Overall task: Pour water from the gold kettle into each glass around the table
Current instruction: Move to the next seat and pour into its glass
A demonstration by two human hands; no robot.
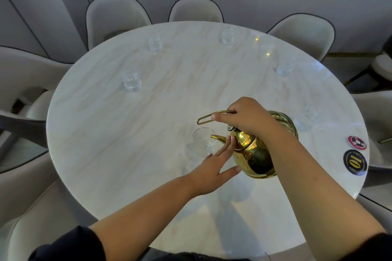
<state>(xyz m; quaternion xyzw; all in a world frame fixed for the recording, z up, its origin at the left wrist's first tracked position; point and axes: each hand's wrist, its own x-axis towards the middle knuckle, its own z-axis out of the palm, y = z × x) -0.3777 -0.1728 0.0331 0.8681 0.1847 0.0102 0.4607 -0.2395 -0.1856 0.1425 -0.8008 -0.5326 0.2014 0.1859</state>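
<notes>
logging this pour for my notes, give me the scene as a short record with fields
surface: round marble table
kettle: gold kettle, tilted, spout over the nearest glass
right hand: right hand grips the kettle's handle
left hand: left hand open, fingers against the kettle below the spout
other glasses: five more spaced around the table; fill levels unclear
extras: two round coasters at the right edge
seating: chairs ring the table

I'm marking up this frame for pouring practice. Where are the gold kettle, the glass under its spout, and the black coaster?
gold kettle (257,160): head view, on its round belly.
glass under the spout (202,141): head view, on its clear wall.
black coaster (354,162): head view, on its printed face.
</notes>
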